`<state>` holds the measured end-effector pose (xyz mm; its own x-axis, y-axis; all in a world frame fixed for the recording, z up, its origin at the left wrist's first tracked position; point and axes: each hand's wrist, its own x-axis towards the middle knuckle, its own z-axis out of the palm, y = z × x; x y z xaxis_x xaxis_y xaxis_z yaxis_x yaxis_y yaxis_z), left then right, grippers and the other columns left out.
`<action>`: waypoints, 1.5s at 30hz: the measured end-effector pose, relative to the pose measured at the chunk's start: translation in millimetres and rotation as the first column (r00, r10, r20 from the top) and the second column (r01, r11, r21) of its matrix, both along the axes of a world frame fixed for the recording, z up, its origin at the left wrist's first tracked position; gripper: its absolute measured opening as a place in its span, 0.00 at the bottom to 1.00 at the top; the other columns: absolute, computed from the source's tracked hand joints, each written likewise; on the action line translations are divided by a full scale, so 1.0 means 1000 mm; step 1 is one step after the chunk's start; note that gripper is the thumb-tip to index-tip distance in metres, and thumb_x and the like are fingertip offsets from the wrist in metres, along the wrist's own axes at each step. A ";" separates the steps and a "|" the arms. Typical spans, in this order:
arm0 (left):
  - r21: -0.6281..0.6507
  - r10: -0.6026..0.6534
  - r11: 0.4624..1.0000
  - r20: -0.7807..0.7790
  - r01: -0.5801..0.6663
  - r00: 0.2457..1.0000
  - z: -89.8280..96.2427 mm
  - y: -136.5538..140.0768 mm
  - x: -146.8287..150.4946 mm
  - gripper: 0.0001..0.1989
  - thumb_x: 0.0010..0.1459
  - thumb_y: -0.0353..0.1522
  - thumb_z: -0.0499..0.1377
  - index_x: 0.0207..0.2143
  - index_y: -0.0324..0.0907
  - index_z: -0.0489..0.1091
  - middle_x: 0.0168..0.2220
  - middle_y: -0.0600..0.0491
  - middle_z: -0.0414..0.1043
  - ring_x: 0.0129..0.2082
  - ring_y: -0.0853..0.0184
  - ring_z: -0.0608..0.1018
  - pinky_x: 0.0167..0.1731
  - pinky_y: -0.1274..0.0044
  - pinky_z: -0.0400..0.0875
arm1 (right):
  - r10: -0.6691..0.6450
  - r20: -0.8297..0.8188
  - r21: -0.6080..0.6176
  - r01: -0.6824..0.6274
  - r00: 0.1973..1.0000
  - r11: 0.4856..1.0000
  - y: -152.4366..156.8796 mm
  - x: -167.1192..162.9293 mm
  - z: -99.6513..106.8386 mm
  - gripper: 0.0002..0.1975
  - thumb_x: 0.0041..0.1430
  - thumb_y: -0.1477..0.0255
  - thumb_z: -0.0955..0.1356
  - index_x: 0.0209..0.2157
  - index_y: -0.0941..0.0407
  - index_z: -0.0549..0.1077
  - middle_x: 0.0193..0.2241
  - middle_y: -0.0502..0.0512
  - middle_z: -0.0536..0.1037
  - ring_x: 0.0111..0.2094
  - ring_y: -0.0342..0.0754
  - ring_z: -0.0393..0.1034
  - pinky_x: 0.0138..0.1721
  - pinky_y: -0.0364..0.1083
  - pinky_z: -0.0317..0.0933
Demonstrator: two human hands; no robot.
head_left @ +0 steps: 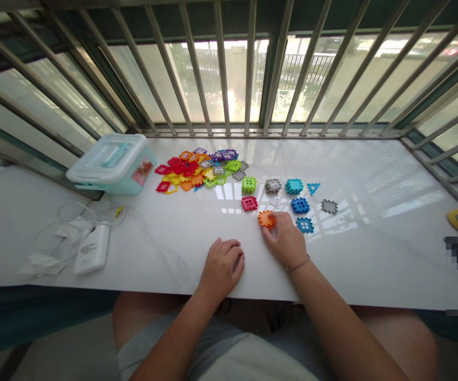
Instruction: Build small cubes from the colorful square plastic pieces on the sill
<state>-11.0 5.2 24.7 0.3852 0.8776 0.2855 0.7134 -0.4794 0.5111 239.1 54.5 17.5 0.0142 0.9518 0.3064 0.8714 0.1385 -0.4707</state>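
Observation:
My right hand (287, 241) pinches an orange square building tile (266, 218) between thumb and fingers, at the table surface. Close around it lie a red tile stack (249, 203), a white window-shaped piece (275, 202), a blue tile stack (300, 205) and a blue window tile (304, 225). Behind these are green (248, 184), grey (273, 185) and teal (294, 186) stacks, with a teal triangle (313, 188) alongside. My left hand (221, 267) rests on the tabletop with loosely bent fingers, thumb apart, holding nothing.
A mixed heap of coloured tiles (185, 168) sits left of the stacks. Farther left stands a lidded teal box (110, 164), with a white power bank (92, 248) and cables before it. A lone grey tile (329, 206) lies right. Metal bars (220, 69) line the table's back.

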 end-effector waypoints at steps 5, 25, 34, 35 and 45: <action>0.002 0.001 1.000 -0.002 -0.001 1.000 -0.001 0.000 0.000 0.05 0.70 0.28 0.61 0.44 0.48 0.75 0.53 0.49 0.80 0.54 0.58 0.80 0.71 0.54 0.63 | -0.003 0.004 -0.008 0.003 1.000 1.000 0.000 -0.001 0.001 0.19 0.69 0.61 0.69 0.57 0.53 0.71 0.54 0.63 0.78 0.50 0.57 0.77 0.43 0.51 0.74; 0.026 0.005 1.000 -0.019 -0.004 1.000 -0.001 0.001 0.000 0.05 0.68 0.28 0.62 0.43 0.47 0.76 0.53 0.49 0.80 0.53 0.58 0.81 0.70 0.54 0.66 | -0.007 0.003 -0.010 0.007 1.000 1.000 0.000 0.000 0.001 0.19 0.69 0.61 0.70 0.57 0.53 0.71 0.54 0.61 0.78 0.51 0.56 0.77 0.44 0.50 0.74; 0.015 0.003 1.000 -0.003 -0.003 1.000 0.000 0.000 0.000 0.05 0.69 0.28 0.61 0.43 0.47 0.76 0.53 0.49 0.80 0.53 0.58 0.81 0.70 0.54 0.65 | -0.007 0.002 -0.004 0.007 1.000 1.000 0.000 0.000 0.000 0.19 0.69 0.60 0.70 0.57 0.53 0.72 0.54 0.62 0.78 0.50 0.56 0.78 0.42 0.50 0.74; 0.017 0.004 1.000 -0.003 -0.004 1.000 0.000 0.000 0.000 0.05 0.69 0.28 0.61 0.43 0.47 0.76 0.53 0.49 0.80 0.53 0.59 0.81 0.70 0.54 0.65 | -0.007 0.003 -0.005 0.007 1.000 1.000 0.000 0.000 0.000 0.19 0.69 0.60 0.70 0.57 0.53 0.72 0.54 0.62 0.78 0.50 0.56 0.78 0.42 0.50 0.74; 0.006 -0.001 1.000 0.000 0.001 1.000 -0.001 0.001 0.000 0.05 0.69 0.28 0.61 0.43 0.47 0.75 0.53 0.49 0.80 0.54 0.58 0.81 0.70 0.54 0.64 | -0.004 0.005 -0.011 0.004 1.000 1.000 0.000 0.000 0.002 0.19 0.70 0.61 0.70 0.57 0.53 0.71 0.54 0.61 0.78 0.50 0.57 0.77 0.44 0.51 0.74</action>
<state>-10.7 5.7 23.8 0.3863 0.8753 0.2910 0.7128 -0.4835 0.5080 238.9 54.3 19.1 0.0164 0.9549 0.2964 0.8743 0.1302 -0.4677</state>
